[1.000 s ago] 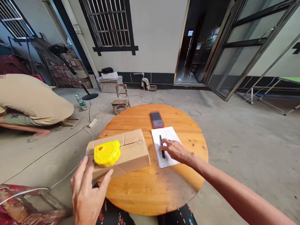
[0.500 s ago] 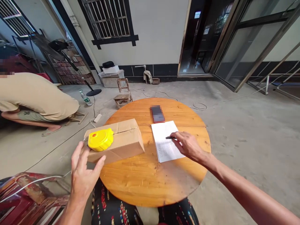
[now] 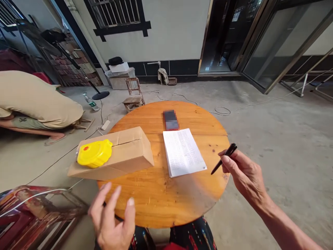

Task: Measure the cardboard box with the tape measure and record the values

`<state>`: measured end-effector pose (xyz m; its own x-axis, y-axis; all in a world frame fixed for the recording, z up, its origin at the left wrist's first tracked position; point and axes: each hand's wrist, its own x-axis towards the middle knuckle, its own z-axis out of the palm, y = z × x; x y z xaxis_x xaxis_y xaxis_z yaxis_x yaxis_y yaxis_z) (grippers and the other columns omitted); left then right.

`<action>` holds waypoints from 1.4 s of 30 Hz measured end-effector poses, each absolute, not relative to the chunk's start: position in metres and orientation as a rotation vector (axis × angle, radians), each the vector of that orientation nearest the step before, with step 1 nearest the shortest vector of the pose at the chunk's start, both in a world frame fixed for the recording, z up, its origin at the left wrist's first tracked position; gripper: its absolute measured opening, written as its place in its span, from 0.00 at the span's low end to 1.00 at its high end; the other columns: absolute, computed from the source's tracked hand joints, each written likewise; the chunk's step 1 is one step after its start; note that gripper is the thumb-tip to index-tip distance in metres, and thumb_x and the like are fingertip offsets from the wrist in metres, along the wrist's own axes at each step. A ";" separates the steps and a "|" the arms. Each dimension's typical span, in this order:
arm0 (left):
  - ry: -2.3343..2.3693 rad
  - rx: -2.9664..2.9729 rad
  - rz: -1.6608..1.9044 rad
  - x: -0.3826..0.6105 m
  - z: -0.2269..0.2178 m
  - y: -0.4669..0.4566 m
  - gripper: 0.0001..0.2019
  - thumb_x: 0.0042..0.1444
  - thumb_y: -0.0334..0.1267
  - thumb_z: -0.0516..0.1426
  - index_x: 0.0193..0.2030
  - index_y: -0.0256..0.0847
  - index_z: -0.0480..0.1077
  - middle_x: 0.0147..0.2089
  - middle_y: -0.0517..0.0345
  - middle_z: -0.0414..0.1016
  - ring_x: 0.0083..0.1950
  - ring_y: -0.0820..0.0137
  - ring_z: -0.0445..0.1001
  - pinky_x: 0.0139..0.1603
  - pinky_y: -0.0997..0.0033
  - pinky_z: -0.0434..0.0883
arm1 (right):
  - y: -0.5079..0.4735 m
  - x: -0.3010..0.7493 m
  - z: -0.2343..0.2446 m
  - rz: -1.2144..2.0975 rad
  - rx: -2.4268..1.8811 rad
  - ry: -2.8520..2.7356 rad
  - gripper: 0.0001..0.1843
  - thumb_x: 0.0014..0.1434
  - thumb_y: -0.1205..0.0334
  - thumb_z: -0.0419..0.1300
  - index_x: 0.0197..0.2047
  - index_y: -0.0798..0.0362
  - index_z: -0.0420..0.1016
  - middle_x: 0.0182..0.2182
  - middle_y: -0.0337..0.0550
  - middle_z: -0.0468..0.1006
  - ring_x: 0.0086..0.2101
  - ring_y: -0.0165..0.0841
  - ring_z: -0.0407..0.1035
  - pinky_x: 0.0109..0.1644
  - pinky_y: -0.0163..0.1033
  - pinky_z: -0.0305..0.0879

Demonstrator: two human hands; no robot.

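Between the fingers of my right hand (image 3: 244, 173) is a black pen (image 3: 224, 158), tip pointing down and left, over the right edge of the round wooden table (image 3: 156, 205). To its left lies a stack of paper sheets (image 3: 183, 152) covered in rows of small writing. My left hand (image 3: 113, 215) is open, fingers spread, near the front left edge of the table and touching nothing I can see. Beyond it rests a cardboard box (image 3: 132, 149), partly overhanging the table, with a yellow tape measure (image 3: 95, 153) on top.
A blurred dark, flat object (image 3: 171, 120) lies behind the paper. At the left, a person in a beige shirt (image 3: 39, 99) bends low on a stool. A reddish wooden chair (image 3: 47, 211) stands at the lower left. A small chair (image 3: 134, 95), bottle (image 3: 91, 101) and cables are on the floor.
My right hand has moved right, off the paper, with the pen now tilted upward. My left hand has come away from the box toward me. The box sits farther left in view.
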<state>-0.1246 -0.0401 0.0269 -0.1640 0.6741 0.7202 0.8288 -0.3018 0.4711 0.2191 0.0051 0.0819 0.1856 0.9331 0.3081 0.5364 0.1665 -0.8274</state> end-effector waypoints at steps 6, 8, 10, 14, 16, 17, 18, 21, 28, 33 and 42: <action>-1.221 -2.621 -1.137 -0.035 0.053 -0.026 0.20 0.58 0.24 0.55 0.57 0.36 0.68 0.62 0.45 0.67 0.65 0.52 0.62 0.62 0.50 0.67 | -0.002 0.211 0.068 0.751 -1.394 -1.332 0.11 0.63 0.52 0.60 0.34 0.50 0.71 0.21 0.36 0.73 0.23 0.29 0.66 0.27 0.33 0.62; -1.278 -2.740 -1.000 -0.017 0.047 -0.010 0.17 0.59 0.25 0.53 0.54 0.36 0.70 0.60 0.46 0.70 0.63 0.55 0.64 0.62 0.51 0.68 | -0.006 0.213 0.062 0.796 -1.408 -1.333 0.11 0.62 0.52 0.61 0.34 0.50 0.72 0.21 0.37 0.74 0.23 0.29 0.67 0.27 0.33 0.62; -1.355 -2.796 -0.914 -0.009 0.033 0.002 0.14 0.59 0.26 0.53 0.50 0.37 0.71 0.55 0.48 0.73 0.59 0.56 0.68 0.59 0.50 0.70 | -0.011 0.220 0.054 0.839 -1.412 -1.316 0.11 0.64 0.52 0.59 0.36 0.51 0.74 0.22 0.38 0.76 0.24 0.30 0.67 0.28 0.34 0.64; -1.442 -2.827 -0.872 -0.013 0.003 0.011 0.12 0.60 0.26 0.53 0.48 0.37 0.72 0.51 0.48 0.75 0.53 0.57 0.70 0.54 0.49 0.72 | -0.019 0.239 0.034 0.842 -1.388 -1.219 0.12 0.66 0.52 0.56 0.45 0.50 0.76 0.28 0.41 0.79 0.28 0.32 0.69 0.32 0.36 0.67; -1.423 -2.830 -0.901 -0.017 -0.005 0.010 0.12 0.60 0.27 0.53 0.49 0.37 0.71 0.52 0.47 0.75 0.54 0.57 0.70 0.54 0.49 0.72 | -0.021 0.246 0.027 0.812 -1.413 -1.189 0.10 0.65 0.53 0.58 0.45 0.49 0.74 0.31 0.42 0.80 0.30 0.33 0.71 0.33 0.36 0.68; -1.408 -2.833 -0.915 -0.018 -0.007 0.009 0.12 0.60 0.27 0.53 0.49 0.36 0.71 0.53 0.47 0.74 0.55 0.57 0.70 0.54 0.50 0.72 | -0.020 0.247 0.025 0.798 -1.427 -1.189 0.09 0.64 0.54 0.60 0.44 0.48 0.74 0.32 0.42 0.80 0.32 0.33 0.72 0.35 0.36 0.68; -1.397 -2.836 -0.925 -0.019 -0.009 0.009 0.12 0.60 0.27 0.53 0.50 0.36 0.71 0.53 0.47 0.74 0.55 0.57 0.69 0.55 0.50 0.72 | -0.019 0.246 0.023 0.787 -1.435 -1.204 0.08 0.64 0.54 0.60 0.44 0.48 0.73 0.34 0.42 0.80 0.33 0.33 0.73 0.36 0.36 0.69; -1.407 -2.834 -0.939 -0.019 -0.009 0.008 0.13 0.60 0.26 0.53 0.50 0.36 0.71 0.53 0.47 0.73 0.56 0.57 0.68 0.56 0.51 0.71 | -0.009 0.235 0.025 0.770 -1.388 -1.362 0.06 0.65 0.57 0.59 0.45 0.46 0.71 0.38 0.41 0.79 0.38 0.33 0.74 0.41 0.36 0.70; -1.487 -2.824 -0.944 -0.023 -0.011 0.008 0.15 0.60 0.26 0.52 0.51 0.38 0.73 0.50 0.45 0.70 0.52 0.60 0.69 0.49 0.59 0.76 | 0.019 0.217 0.019 0.853 -1.362 -1.811 0.08 0.69 0.56 0.52 0.48 0.46 0.68 0.40 0.40 0.78 0.39 0.32 0.73 0.43 0.36 0.68; -1.431 -2.857 -0.985 -0.032 -0.009 0.005 0.17 0.61 0.26 0.52 0.56 0.34 0.68 0.52 0.45 0.72 0.55 0.61 0.69 0.56 0.59 0.72 | 0.015 0.231 0.010 0.866 -1.474 -1.720 0.09 0.69 0.54 0.52 0.47 0.45 0.69 0.38 0.38 0.78 0.39 0.33 0.74 0.43 0.35 0.68; -1.565 -2.711 -1.086 -0.037 -0.010 -0.001 0.15 0.61 0.25 0.52 0.53 0.37 0.70 0.50 0.47 0.74 0.55 0.62 0.71 0.56 0.58 0.73 | 0.013 0.234 0.000 0.871 -1.493 -1.634 0.10 0.67 0.53 0.55 0.48 0.45 0.69 0.37 0.39 0.81 0.38 0.35 0.77 0.42 0.35 0.71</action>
